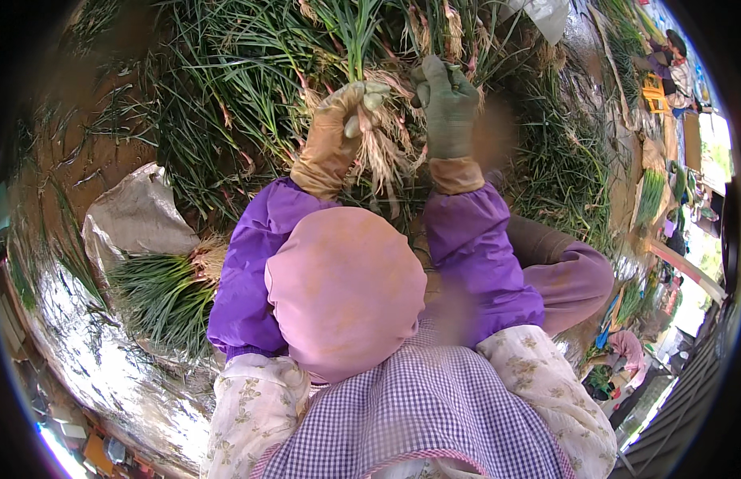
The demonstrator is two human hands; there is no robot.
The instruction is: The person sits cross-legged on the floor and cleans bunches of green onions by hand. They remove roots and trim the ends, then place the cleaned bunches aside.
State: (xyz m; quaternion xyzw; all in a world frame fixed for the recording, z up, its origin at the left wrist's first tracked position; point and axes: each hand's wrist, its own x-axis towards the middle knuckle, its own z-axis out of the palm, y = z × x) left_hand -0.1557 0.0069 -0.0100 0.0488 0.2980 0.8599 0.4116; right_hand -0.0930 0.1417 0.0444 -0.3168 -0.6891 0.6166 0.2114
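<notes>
My left hand (pixel 337 129), in a soiled glove with pale fingertips, is closed around a small bunch of scallions (pixel 357 51). Green leaves rise above the fist, and pale stringy roots (pixel 379 149) hang below it. To its right is my right hand (pixel 448 99) in a green glove, with bent fingers beside the roots of other scallions. Whether those fingers pinch anything is hidden. A large heap of loose scallions (pixel 226 78), some with pinkish bulbs, spreads beyond and around both hands.
Left of me, a neat scallion bundle (pixel 167 293) lies near a pale plastic sheet (pixel 140 209). A pink cap (pixel 346 293) covers the near middle of the view. At far right are a person (pixel 678 75), a yellow stool (pixel 653 93) and another bundle (pixel 650 194).
</notes>
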